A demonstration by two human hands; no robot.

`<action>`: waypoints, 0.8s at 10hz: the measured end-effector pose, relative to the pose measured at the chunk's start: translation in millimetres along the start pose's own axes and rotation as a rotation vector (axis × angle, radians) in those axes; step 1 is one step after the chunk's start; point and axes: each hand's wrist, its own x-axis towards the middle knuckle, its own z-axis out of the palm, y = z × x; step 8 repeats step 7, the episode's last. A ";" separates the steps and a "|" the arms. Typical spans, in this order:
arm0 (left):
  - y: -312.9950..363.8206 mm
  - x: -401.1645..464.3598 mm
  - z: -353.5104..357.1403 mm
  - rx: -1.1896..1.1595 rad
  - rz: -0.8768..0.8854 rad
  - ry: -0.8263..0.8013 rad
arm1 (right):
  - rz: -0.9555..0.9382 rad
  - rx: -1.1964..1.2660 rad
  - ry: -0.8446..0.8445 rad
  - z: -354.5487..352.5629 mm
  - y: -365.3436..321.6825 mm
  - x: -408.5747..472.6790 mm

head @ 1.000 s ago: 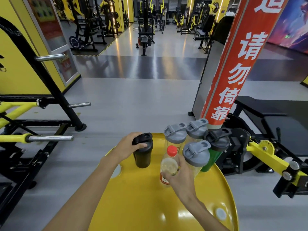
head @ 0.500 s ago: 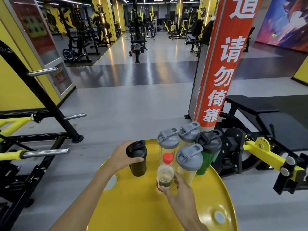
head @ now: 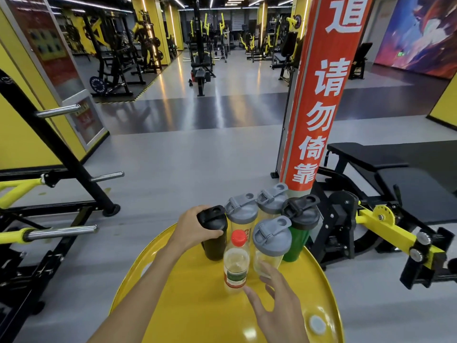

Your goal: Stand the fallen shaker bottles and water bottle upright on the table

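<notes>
On the round yellow table (head: 193, 305) a cluster of bottles stands upright. My left hand (head: 194, 229) is wrapped around the black shaker (head: 214, 240) at the cluster's left. A clear water bottle (head: 236, 263) with a red cap stands in front. Beside it are a grey-lidded clear shaker (head: 270, 243), two more grey-lidded shakers (head: 241, 214) (head: 272, 201) behind, and a green shaker (head: 300, 226) with a black lid. My right hand (head: 274, 308) hovers just below the water bottle, fingers spread, holding nothing.
A red pillar with white characters (head: 319, 107) rises right behind the bottles. A black and yellow gym machine (head: 371, 224) stands to the right, a weight rack with chrome pegs (head: 61, 229) to the left. Grey floor stretches ahead.
My right hand has let go of the water bottle and drawn back toward me with its fingers apart. My left hand has slid the black shaker closer to the cluster.
</notes>
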 end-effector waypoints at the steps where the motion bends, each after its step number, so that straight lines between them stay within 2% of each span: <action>1: 0.2 -1.4 5.8 0.015 0.007 -0.012 | 0.002 0.008 -0.010 -9.4 -2.9 -3.2; 5: -9.2 -6.6 11.9 0.017 0.008 -0.049 | -0.091 -0.029 0.036 -21.7 -9.0 8.7; 7: 1.1 -7.6 -2.4 0.036 0.002 -0.030 | -0.247 -0.095 -0.049 -42.6 -37.2 48.7; 8: 1.1 -7.6 -2.4 0.036 0.002 -0.030 | -0.247 -0.095 -0.049 -42.6 -37.2 48.7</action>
